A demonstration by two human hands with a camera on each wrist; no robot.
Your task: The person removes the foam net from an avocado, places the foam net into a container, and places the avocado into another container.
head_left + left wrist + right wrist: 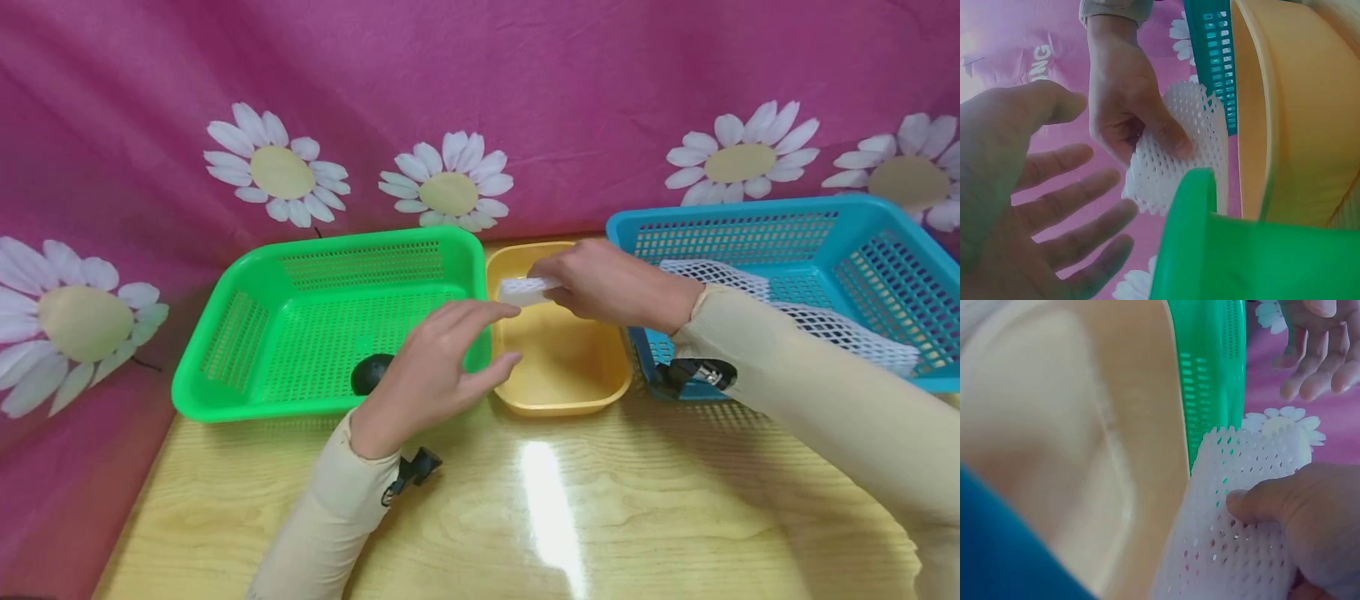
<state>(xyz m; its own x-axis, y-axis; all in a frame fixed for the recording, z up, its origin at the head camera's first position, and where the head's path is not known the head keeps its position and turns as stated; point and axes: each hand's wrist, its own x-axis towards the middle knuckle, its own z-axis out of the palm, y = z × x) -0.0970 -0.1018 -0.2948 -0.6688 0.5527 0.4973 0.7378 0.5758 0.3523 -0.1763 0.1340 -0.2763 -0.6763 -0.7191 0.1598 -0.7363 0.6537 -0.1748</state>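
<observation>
My right hand (600, 283) pinches a white foam fruit net (523, 290) above the far part of the yellow basin (558, 408). In the right wrist view, the thumb presses flat on the meshed foam net (1229, 519). My left hand (442, 358) hangs between the green basket and the basin, fingers spread and holding nothing. Its fingertips point toward the foam net, apart from it in the left wrist view. A dark, smooth, rounded object (371, 374) lies in the green basket (270, 410), partly hidden behind the left hand.
At the right, a blue basket (750, 215) holds two more white foam nets (847, 333), partly covered by the right forearm. All three containers stand side by side on a wooden table (480, 517). A pink flowered cloth (570, 108) hangs behind them.
</observation>
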